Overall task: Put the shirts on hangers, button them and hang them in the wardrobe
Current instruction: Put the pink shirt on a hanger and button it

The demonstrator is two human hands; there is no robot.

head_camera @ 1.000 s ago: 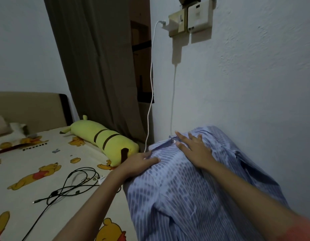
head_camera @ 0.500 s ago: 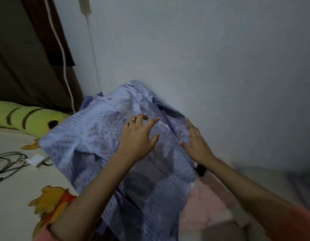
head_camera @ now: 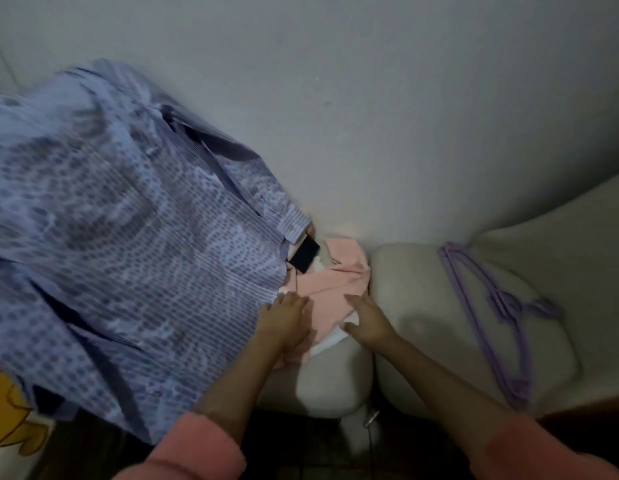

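Pink shirt (head_camera: 339, 289) between striped shirt (head_camera: 128, 237) and cushion (head_camera: 439, 323) | left hand (head_camera: 284, 320), right hand (head_camera: 367, 320) flat, fingers relaxed | grasp its collar; hangers (head_camera: 491, 306) beside you.

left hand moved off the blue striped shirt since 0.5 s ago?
Yes. The left hand has left the middle of the blue striped shirt for its hem, reaching the pink garment by the cushion.
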